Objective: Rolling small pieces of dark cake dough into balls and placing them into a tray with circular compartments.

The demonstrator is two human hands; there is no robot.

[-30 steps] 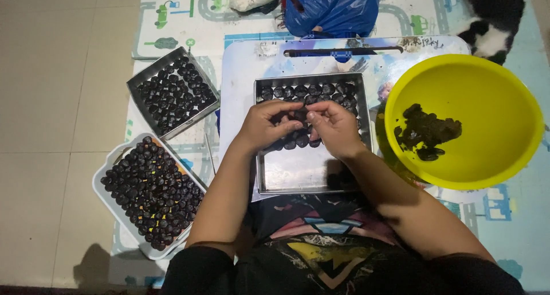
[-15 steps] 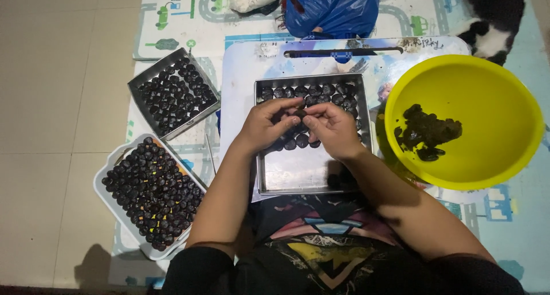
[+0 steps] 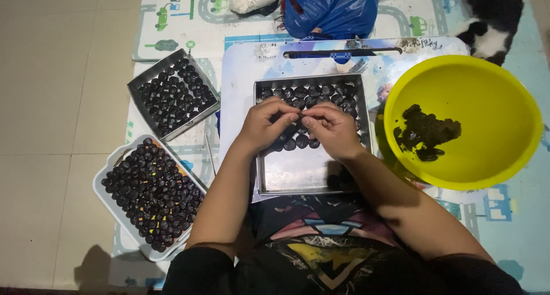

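Far left: white tray on the floor edge, packed with dark round balls in one layer; above it a metal tray, also filled, set at an angle beside the play mat. Both are kept within reach of the left arm, apparently as finished batches.

Centre: square metal tray laid on a pale board in front of the torso; balls are lined in rows along its far edge, near half bare, so it looks to be filled far-to-near.

Left hand and right hand are held together over the third row, fingertips pinched on a small dark ball between them; the ball is mostly hidden, so the exact grip cannot be told. Both hands are curled, not released.

Right: yellow bowl placed by the right forearm, a clump of dark paste at its bottom, close for scooping. Blue bag and a black-and-white cat lie beyond the board
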